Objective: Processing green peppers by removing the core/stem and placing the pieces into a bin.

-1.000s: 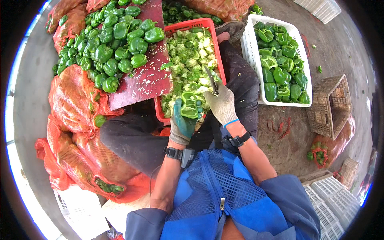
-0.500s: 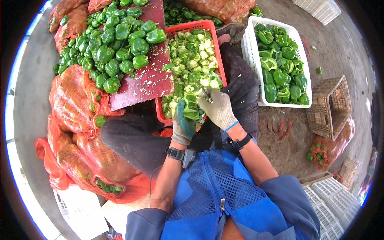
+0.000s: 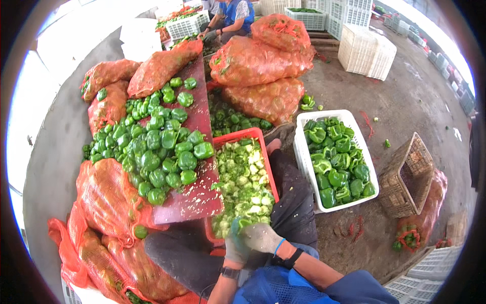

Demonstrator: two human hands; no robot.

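Observation:
My left hand (image 3: pixel 237 240), in a grey-green glove, grips a green pepper (image 3: pixel 243 222) at the near end of a red crate (image 3: pixel 275 187) filled with pale cores and chopped bits. My right hand (image 3: pixel 259 238), in a light knit glove, is closed against it; motion blur and the hands hide what it holds. Left of the crate, a red board (image 3: pixel 182 202) carries whole green peppers (image 3: pixel 187 160) and scattered seeds. Right of the crate, a white crate (image 3: pixel 370 177) holds cut peppers (image 3: pixel 338 177).
Mesh sacks (image 3: pixel 116 200) lie left and beyond (image 3: pixel 260 61). At right stand a brown basket (image 3: pixel 405 177) and a filled sack (image 3: pixel 425 223). A co-worker in blue (image 3: pixel 235 15) sits beyond the sacks, near white crates (image 3: pixel 367 50).
The head view has tipped up, bringing the co-worker and rear crates into sight. My right hand has closed in on the left; the knife seen earlier in it is now hidden.

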